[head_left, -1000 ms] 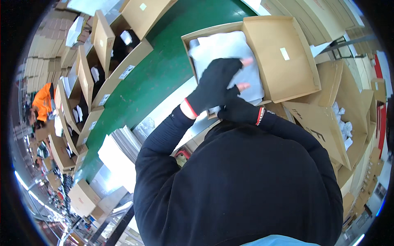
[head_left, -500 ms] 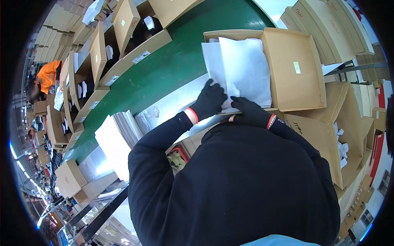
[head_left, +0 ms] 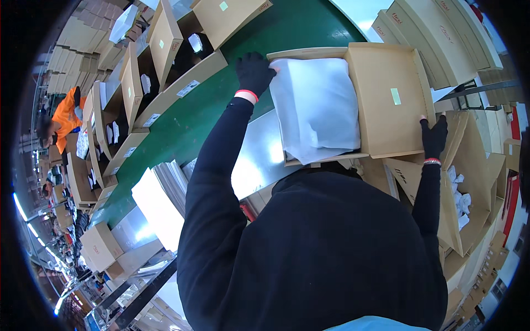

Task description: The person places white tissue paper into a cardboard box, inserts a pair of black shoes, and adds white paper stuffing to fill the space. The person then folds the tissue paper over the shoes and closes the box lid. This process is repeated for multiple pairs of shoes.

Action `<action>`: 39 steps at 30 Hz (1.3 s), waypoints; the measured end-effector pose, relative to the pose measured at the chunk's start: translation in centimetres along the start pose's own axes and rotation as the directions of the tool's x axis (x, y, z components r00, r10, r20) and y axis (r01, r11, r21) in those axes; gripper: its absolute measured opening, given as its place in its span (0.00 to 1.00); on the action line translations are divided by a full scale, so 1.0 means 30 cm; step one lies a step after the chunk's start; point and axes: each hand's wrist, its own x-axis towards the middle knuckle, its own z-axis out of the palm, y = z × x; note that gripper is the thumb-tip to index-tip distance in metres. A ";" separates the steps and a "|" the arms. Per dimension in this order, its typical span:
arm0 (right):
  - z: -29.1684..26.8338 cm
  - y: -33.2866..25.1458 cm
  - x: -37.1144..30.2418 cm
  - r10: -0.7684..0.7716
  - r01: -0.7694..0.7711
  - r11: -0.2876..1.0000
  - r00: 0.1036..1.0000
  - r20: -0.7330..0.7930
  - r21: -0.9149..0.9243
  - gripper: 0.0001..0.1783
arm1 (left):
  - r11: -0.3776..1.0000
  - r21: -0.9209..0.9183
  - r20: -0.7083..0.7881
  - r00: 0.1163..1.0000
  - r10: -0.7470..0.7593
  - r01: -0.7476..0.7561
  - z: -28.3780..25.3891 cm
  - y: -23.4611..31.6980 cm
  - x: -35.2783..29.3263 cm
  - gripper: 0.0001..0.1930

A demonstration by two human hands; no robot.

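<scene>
At the smooth green belt (head_left: 301, 25) sits a cardboard box (head_left: 307, 53) of creased white paper (head_left: 317, 105), my left hand (head_left: 254, 73) at its far-left corner, grip unclear, my right hand (head_left: 434, 137) spread beside the flat lid (head_left: 389, 118).

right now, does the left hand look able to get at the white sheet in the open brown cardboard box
Likely yes: the black-gloved left hand is at the left side of the open brown cardboard box, close to the white sheet, and the lid lies folded away to the right.
</scene>
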 end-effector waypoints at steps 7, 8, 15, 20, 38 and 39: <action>0.202 0.518 0.160 -0.094 0.098 0.995 0.959 0.267 -0.002 0.33 | 0.932 -0.226 -0.349 0.916 0.195 -0.285 -0.123 0.146 -0.029 0.16; 0.163 0.496 0.211 -0.140 0.148 0.988 0.979 0.151 -0.045 0.31 | 0.858 -0.319 -0.252 0.909 0.332 -0.402 -0.137 0.172 -0.104 0.15; -0.419 -0.120 0.340 -0.362 0.180 0.854 0.879 0.309 0.487 0.25 | 0.754 -0.449 0.094 0.813 0.574 -0.480 -0.052 0.339 -0.407 0.13; -0.394 -0.528 -0.046 -0.782 0.075 0.517 0.447 0.435 0.853 0.39 | 0.625 -0.767 -0.360 0.903 -0.234 -0.143 -0.202 0.166 -0.176 0.18; 0.320 -0.050 -0.444 -0.074 -0.131 0.726 0.961 0.265 0.675 0.49 | 0.344 -0.861 0.421 0.904 0.067 0.376 0.085 0.075 -0.390 0.33; 0.385 -0.005 -0.470 0.062 -0.331 0.607 0.926 0.373 0.722 0.48 | 0.375 -0.811 0.488 0.873 0.009 0.449 0.099 0.109 -0.461 0.36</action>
